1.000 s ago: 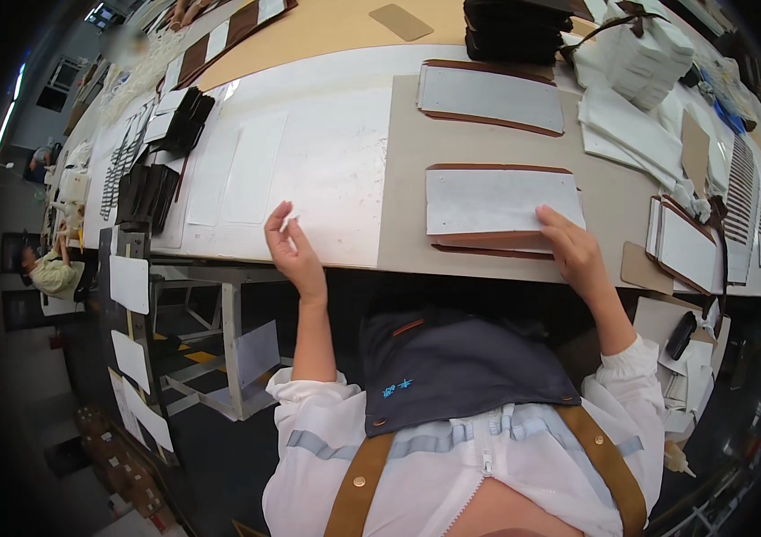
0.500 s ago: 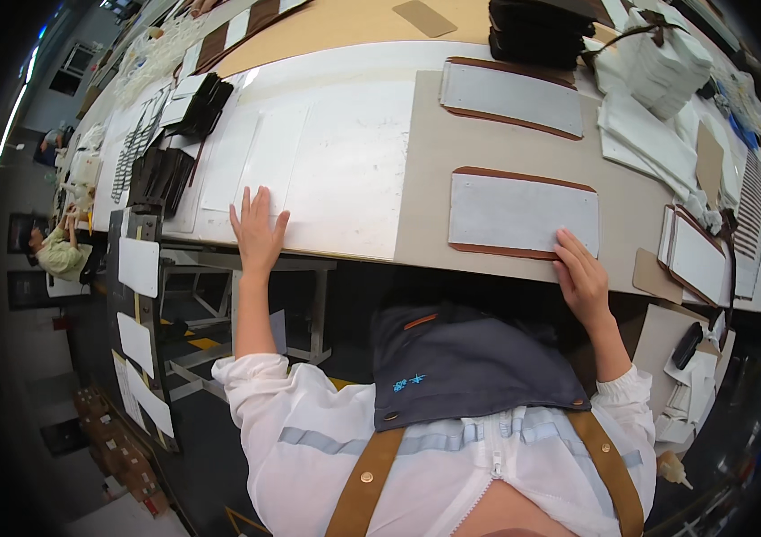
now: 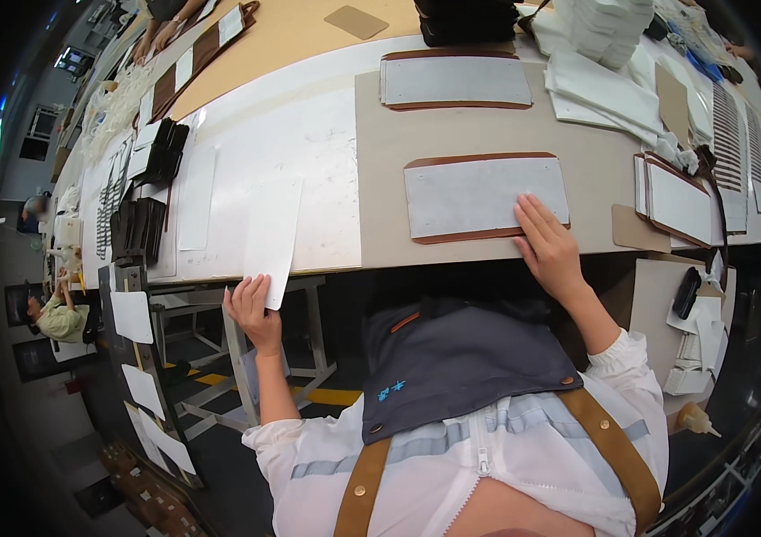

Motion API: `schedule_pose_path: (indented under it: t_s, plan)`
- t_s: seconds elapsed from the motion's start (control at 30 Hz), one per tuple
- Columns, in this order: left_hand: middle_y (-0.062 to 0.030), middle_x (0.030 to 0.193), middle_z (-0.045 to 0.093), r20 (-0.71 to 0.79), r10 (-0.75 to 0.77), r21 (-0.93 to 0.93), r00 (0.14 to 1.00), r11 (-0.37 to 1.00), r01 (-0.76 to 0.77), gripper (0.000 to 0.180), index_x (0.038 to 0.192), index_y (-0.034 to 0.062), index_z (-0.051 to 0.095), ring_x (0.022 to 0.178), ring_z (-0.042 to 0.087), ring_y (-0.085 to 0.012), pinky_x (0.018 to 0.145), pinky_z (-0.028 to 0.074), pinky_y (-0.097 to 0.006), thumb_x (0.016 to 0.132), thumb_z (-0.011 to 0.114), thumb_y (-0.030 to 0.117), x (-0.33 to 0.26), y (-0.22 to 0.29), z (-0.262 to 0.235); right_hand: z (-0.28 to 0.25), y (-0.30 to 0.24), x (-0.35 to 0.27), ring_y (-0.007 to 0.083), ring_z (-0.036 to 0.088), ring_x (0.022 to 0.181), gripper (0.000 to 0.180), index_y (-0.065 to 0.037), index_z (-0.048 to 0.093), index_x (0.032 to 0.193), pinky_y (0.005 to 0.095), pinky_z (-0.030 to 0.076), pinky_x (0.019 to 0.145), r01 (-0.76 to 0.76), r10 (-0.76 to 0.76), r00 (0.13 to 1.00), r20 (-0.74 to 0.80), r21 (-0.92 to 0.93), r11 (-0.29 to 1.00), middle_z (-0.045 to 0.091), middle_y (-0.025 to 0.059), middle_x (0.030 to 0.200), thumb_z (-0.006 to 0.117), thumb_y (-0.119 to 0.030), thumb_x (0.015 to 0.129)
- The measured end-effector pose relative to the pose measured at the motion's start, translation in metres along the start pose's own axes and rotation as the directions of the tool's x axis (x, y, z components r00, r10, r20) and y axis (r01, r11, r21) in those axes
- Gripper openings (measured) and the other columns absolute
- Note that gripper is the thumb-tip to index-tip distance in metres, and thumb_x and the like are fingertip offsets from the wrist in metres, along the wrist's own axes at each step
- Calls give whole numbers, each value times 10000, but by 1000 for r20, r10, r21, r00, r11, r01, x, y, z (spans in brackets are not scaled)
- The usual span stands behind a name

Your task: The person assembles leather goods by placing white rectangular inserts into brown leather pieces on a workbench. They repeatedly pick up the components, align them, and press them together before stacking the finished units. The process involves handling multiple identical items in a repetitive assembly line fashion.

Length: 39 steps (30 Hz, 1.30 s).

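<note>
My left hand [image 3: 253, 315] is closed on the near end of a thin white rectangular sheet [image 3: 275, 228], which hangs partly over the table's front edge. My right hand [image 3: 549, 251] lies with fingers stretched out on a pale grey-white panel [image 3: 470, 195] with brown strips showing along its long edges. Farther back, a similar brown-edged panel [image 3: 457, 80] lies on the same grey-beige mat [image 3: 389, 152]. Left of the held sheet, another white sheet [image 3: 198, 199] rests flat on the white tabletop [image 3: 322, 134].
Dark folded pieces [image 3: 137, 228] are stacked at the left, with a black stack [image 3: 466, 20] at the back. White cloth-like sheets [image 3: 604, 94] and more brown-edged panels [image 3: 678, 201] lie to the right. A co-worker's hand [image 3: 164, 36] shows at the far left. White cards [image 3: 132, 316] hang beside the table.
My left hand has gone from lying flat on the table to gripping a white sheet, which it has drawn toward the front edge. My right hand stays on the near panel.
</note>
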<state>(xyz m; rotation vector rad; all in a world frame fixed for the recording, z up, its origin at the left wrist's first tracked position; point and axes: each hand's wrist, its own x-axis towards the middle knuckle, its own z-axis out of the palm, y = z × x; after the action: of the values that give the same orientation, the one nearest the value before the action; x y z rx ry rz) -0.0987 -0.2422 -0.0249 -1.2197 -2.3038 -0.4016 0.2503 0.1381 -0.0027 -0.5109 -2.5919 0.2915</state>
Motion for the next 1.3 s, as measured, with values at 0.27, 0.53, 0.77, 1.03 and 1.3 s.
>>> schedule_pose_path:
  t_s: [0.27,0.53,0.77,1.03,1.3]
  plan:
    - [-49,977,698,-335,-99,-293,937,956,-4,23,946,76,666,1011,663,-278,1104,393,-499,953,671,55,83,59,-47,-8,-15,8,350,547,1333,487,13,591,1346,424,487,1057,-63,80,995,-58,254,965,580,183,1424,735,-83,891]
    - [-60,969,681,-27,-82,-888,996,460,14,41,960,50,672,997,637,-236,1118,375,-504,932,691,27,136,162,-30,-18,-41,49,233,645,1140,308,-4,650,1250,339,506,974,-171,442,894,-77,852,495,627,95,1323,687,-37,945]
    - [-64,1182,661,529,-152,-845,835,-4,535,269,1267,3,598,1090,607,-139,1009,442,-292,1040,609,148,123,199,2,-23,-10,18,87,573,864,48,23,671,987,227,470,820,-323,597,796,99,904,281,614,0,978,662,-22,973]
    - [-78,1133,659,774,-119,-626,622,-297,721,271,1197,-10,549,1045,607,-96,939,462,-239,1032,621,193,123,217,35,-22,25,21,85,661,832,283,31,612,1168,223,546,712,-438,760,601,248,897,54,692,45,949,727,-76,933]
    - [12,861,617,661,-229,-703,715,143,696,293,1238,-3,578,707,527,-43,640,449,-207,990,674,119,122,211,64,-7,54,24,81,657,827,227,21,627,1114,216,546,723,-483,760,599,250,871,94,687,49,926,727,-54,924]
